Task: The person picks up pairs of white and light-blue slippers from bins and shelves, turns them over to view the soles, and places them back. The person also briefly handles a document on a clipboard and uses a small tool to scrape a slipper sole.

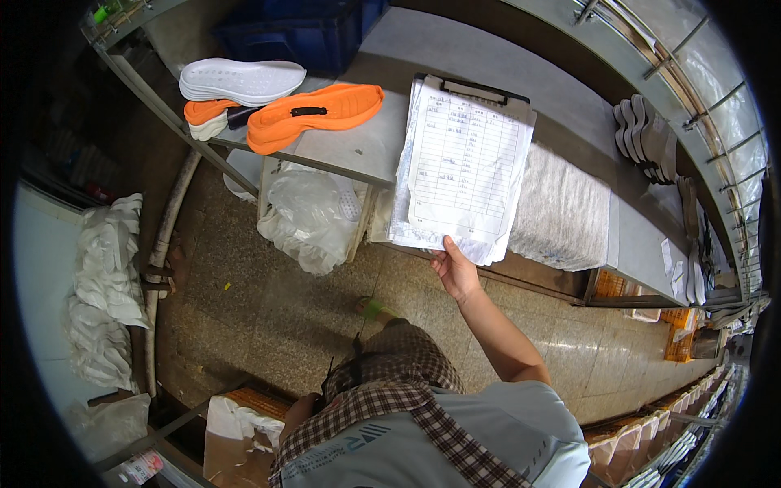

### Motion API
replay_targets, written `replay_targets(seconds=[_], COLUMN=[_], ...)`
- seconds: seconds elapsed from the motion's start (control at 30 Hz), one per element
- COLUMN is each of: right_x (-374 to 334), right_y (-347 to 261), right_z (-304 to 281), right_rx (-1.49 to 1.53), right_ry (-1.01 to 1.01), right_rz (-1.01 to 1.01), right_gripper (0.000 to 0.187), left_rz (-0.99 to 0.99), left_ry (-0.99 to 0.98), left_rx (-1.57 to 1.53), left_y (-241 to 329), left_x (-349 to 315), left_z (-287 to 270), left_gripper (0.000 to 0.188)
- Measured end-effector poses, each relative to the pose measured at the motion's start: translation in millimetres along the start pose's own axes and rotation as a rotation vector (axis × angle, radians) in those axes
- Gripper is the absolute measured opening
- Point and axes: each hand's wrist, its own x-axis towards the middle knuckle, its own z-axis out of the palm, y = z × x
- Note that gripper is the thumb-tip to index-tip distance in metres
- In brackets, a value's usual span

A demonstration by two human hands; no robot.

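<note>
- Floor (pixel 504 342) stretches on the near side of the clipboard; from my remote view, I'd judge that the roomiest side.
- Workbench (pixel 358 150) lies beyond and to both sides of the clipboard; its front edge passes beneath, and I cannot tell whether the board's far end rests there.
- Grey cloth (pixel 561 207) hangs close on the clipboard's right, the tighter side.
- Clipboard (pixel 466 167) with its sheets reaches straight out from the right wrist, long axis pointing away, top leaning slightly right.
- Orange sole (pixel 317 116) sits left of the clipboard, apart from it.
- Right hand (pixel 457 272), the nearer one, pinches the clipboard's lower edge, thumb on top.
- Left hand (pixel 303 410), mostly hidden well below-left of the clipboard; I cannot tell its grip.
</note>
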Motion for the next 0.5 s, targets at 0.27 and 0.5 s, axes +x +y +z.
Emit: replay_targets(seconds=[0.27, 0.5], right_x=[2, 1], right_y=[3, 1], right_z=[-2, -1], right_rx=[-0.014, -0.025], right_ry=[0.009, -0.001], right_rz=[-0.005, 0.006], right_gripper=[0.030, 0.032], left_rz=[0.003, 0.011], left_ry=[0.006, 0.021], left_rx=[0.010, 0.014], left_y=[7, 14], left_x=[-7, -14], left_z=[-7, -13], left_gripper=[0.034, 0.032])
